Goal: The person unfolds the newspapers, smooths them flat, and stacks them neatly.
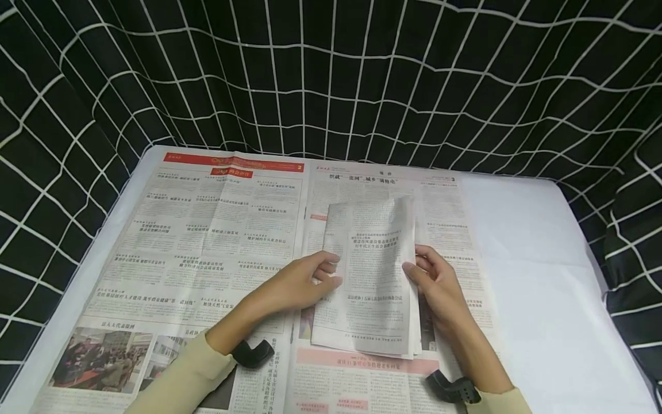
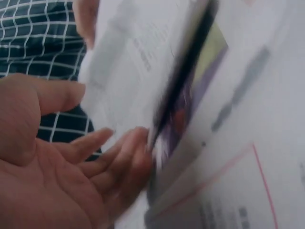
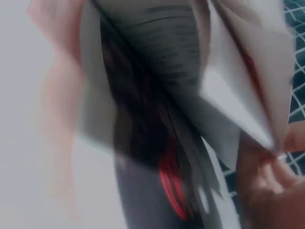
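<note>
A folded newspaper (image 1: 369, 276) stands over a spread newspaper (image 1: 227, 230), its printed face toward me. At its right edge, my right hand (image 1: 441, 287) pinches the paper, thumb on the front and fingers behind. In the right wrist view, the folded layers (image 3: 233, 90) fan apart at that edge, and the right hand (image 3: 267, 186) holds them. My left hand (image 1: 305, 280) is at the left edge, fingers loosely extended and thumb apart. In the left wrist view, the left hand's fingertips (image 2: 140, 143) touch the folded paper's edge, with nothing pinched.
The spread newspaper lies on a white table (image 1: 543, 259), whose surface shows at the right. A black curtain with a white grid (image 1: 331, 75) hangs around the back and sides. A black wrist strap device (image 1: 253, 353) sits on the left wrist, another (image 1: 452, 388) on the right.
</note>
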Available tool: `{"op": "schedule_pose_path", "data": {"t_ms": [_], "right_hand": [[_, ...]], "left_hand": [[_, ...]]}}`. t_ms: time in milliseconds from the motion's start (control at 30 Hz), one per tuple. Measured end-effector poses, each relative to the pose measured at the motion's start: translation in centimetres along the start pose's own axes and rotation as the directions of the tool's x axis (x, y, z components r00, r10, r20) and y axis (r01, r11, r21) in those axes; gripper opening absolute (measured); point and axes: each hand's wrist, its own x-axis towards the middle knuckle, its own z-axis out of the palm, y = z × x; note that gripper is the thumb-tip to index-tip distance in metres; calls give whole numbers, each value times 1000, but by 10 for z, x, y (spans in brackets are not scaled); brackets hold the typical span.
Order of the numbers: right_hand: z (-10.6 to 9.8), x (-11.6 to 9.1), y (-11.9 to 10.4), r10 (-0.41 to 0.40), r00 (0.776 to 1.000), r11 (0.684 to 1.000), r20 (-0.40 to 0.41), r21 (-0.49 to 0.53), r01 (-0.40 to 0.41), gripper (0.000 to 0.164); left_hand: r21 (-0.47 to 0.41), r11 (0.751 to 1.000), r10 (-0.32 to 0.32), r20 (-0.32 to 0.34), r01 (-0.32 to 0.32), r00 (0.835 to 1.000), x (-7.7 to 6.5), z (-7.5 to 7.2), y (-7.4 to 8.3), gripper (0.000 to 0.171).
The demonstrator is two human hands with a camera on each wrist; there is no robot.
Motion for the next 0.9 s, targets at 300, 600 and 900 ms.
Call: {"op": "schedule_pose_path", "data": {"t_ms": [300,600,900], "right_hand": [[12,-1,5,-115,972,959,203,278,56,34],[38,-5,7,-21,978,976,209,215,-25,26],[52,-11,7,4,996,999,89,-44,0,37]], "left_hand": [[-97,995,1,20,1,1000,6,15,6,53],[-142,990,14,60,-6,998,5,31,12,65],[-202,978,52,31,-45,998,2,35,3,45]]}}
